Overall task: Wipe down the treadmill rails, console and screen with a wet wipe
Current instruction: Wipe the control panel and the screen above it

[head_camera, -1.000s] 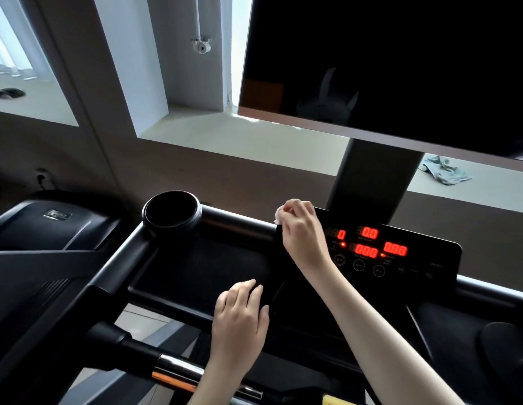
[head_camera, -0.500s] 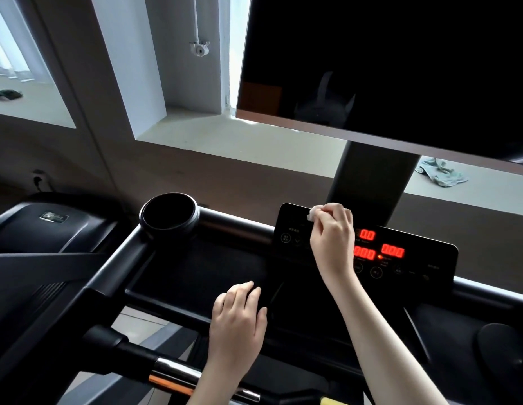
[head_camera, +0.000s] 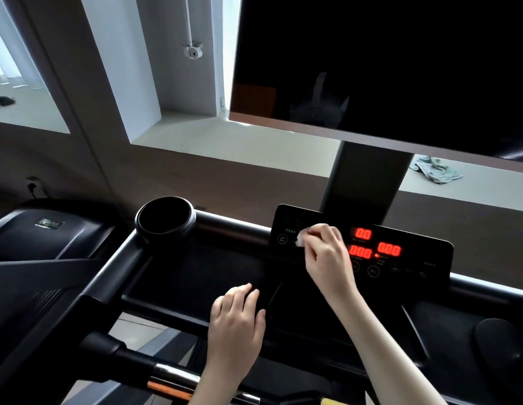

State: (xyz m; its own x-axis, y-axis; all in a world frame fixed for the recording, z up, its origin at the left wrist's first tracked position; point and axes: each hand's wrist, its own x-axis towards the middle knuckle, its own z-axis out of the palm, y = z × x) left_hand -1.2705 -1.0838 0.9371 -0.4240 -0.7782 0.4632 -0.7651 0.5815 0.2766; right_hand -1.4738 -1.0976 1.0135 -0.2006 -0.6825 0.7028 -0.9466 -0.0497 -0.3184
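Wet wipe [head_camera: 301,238] pinched by right hand [head_camera: 327,255] against console [head_camera: 415,258], left hand [head_camera: 236,320] released, flat on tray [head_camera: 196,276], cup holder [head_camera: 165,219] alongside, screen [head_camera: 400,68] overhead.

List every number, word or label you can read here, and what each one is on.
"0.0", red, upper display on the console.
"000", red, lower left display.
"000", red, lower right display; any dots unclear.
White print by the console buttons: too small to read.
Label on the motor cover: blurred.
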